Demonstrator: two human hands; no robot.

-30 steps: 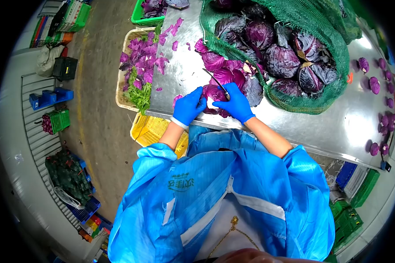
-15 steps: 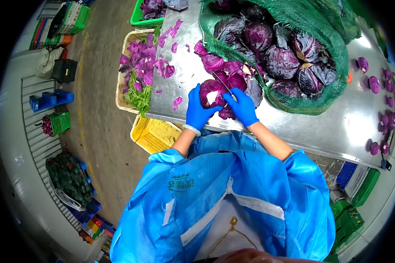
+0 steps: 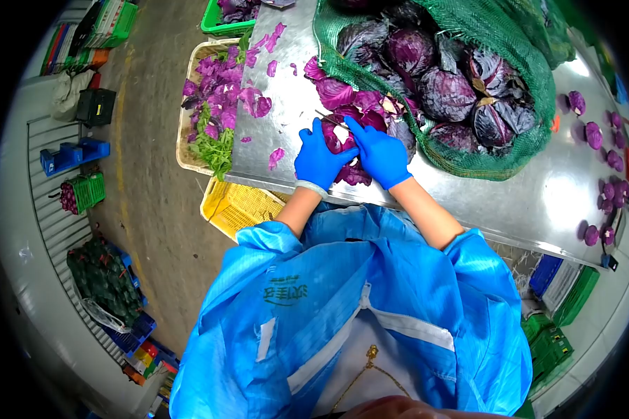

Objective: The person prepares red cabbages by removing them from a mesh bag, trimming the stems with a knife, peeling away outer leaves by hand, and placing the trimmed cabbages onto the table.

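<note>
Both hands wear blue gloves and meet over a red cabbage (image 3: 337, 137) near the table's front edge. My left hand (image 3: 319, 159) is closed around the cabbage's left side. My right hand (image 3: 380, 152) lies on its right side, closed on a knife, whose thin dark blade (image 3: 328, 119) points up and left across the cabbage. The fingers partly cover the cabbage and hide the handle. Loose purple outer leaves (image 3: 360, 105) lie just beyond the hands. A green mesh sack (image 3: 493, 162) of whole cabbages lies open to the right.
On the steel table (image 3: 468, 202), several small purple pieces (image 3: 593, 135) lie at the far right. A cream crate (image 3: 184, 133) with leaf scraps and greens stands left of the table, a green crate (image 3: 225, 28) behind it. A yellow basket (image 3: 237, 209) sits below the table edge.
The cabbage was turned between the hands, its pale patch now less exposed. My right hand moved slightly up and left over it with the knife. The whole view has shifted slightly.
</note>
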